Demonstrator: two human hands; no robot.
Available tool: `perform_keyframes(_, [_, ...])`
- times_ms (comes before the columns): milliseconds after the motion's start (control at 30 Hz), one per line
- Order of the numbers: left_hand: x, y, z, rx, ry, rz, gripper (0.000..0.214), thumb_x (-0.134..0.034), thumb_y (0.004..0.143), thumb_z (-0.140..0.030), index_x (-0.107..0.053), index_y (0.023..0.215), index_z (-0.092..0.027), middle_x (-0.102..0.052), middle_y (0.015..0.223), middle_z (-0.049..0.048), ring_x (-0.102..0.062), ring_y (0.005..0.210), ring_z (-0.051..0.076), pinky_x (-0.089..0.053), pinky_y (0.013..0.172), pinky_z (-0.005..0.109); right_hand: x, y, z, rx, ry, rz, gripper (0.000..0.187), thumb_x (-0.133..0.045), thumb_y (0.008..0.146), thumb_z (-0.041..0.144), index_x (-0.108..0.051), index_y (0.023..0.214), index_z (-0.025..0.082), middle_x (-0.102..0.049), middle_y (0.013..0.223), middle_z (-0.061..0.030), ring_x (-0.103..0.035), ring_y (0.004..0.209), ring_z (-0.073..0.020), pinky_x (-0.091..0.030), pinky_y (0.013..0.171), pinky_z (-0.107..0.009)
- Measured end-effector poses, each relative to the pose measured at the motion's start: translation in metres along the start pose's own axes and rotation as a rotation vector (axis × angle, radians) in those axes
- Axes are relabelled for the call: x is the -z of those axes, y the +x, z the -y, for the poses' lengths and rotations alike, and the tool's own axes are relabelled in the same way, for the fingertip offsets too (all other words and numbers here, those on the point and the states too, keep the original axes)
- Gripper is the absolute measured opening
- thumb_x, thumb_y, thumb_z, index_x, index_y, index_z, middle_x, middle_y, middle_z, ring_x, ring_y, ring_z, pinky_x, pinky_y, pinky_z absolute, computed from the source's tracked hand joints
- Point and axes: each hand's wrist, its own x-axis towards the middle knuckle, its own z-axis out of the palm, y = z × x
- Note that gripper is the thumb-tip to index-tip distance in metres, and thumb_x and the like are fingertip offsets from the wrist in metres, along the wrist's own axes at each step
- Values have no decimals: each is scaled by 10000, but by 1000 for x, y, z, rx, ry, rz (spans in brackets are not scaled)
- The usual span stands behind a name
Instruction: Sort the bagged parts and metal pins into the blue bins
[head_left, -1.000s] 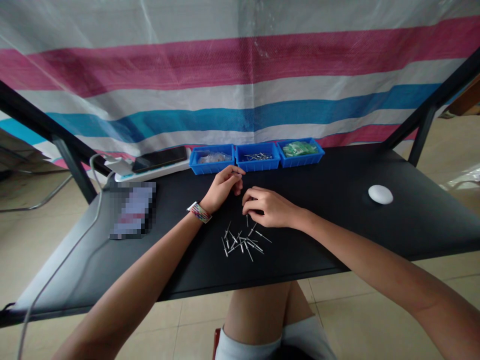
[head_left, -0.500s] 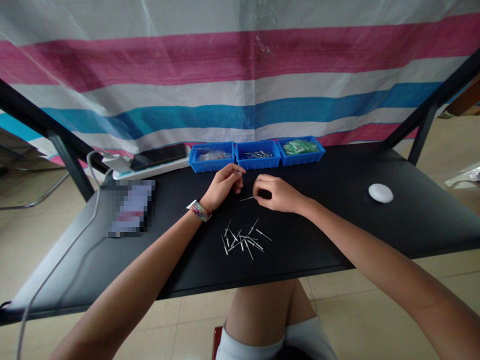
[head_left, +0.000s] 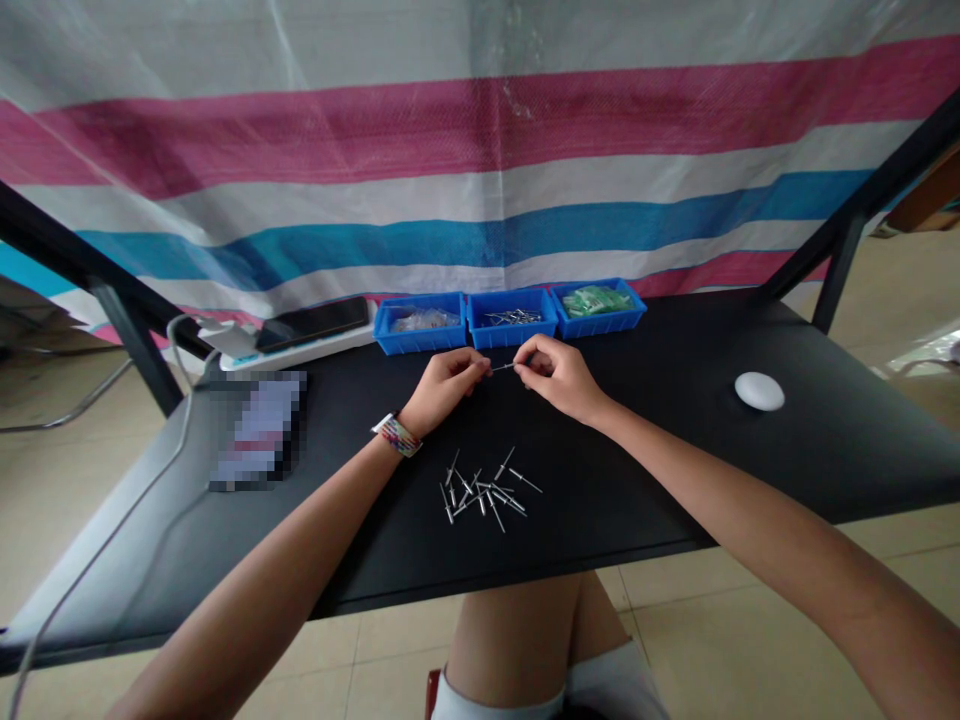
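Note:
My right hand (head_left: pixel 556 376) pinches a silver pop rivet (head_left: pixel 504 367) between thumb and fingers, its thin pin pointing left. At the pin's tip, my left hand (head_left: pixel 451 386) has its thumb and fingertips closed together. Whatever small thing those left fingers hold is too small to name. Nearer the table's front edge lies a loose pile of pop rivets (head_left: pixel 484 492). Beyond the hands stand three blue bins: the left bin (head_left: pixel 420 342) has small clear pieces, the middle bin (head_left: pixel 512 330) more metal rivets, the right bin (head_left: pixel 604 319) green-and-clear packets.
A white power strip (head_left: pixel 300 347) with a dark phone (head_left: pixel 315 324) on it sits at the back left, its cable running down the table's left side. A blurred-out packet (head_left: pixel 262 430) lies in front. To the right rests a white rounded object (head_left: pixel 760 391) on the black table (head_left: pixel 645 500).
My right hand has raised the rivet slightly, and its pin now meets my left fingertips. The left fingers have closed into a pinch. The view has shifted a little.

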Motion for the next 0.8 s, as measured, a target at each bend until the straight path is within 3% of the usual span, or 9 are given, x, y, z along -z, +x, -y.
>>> perform_keyframes(800, [1,-1,-3,-35,-76,11,294,-774,893,-452,-709,869,-166,-627,755,9,-560,598,107,-431,527,205,-3,2,-3,-153,281,-19,195,-773,863,361,-692,929,196,-728,829,-10,-683,603,-130,-557,565,-261])
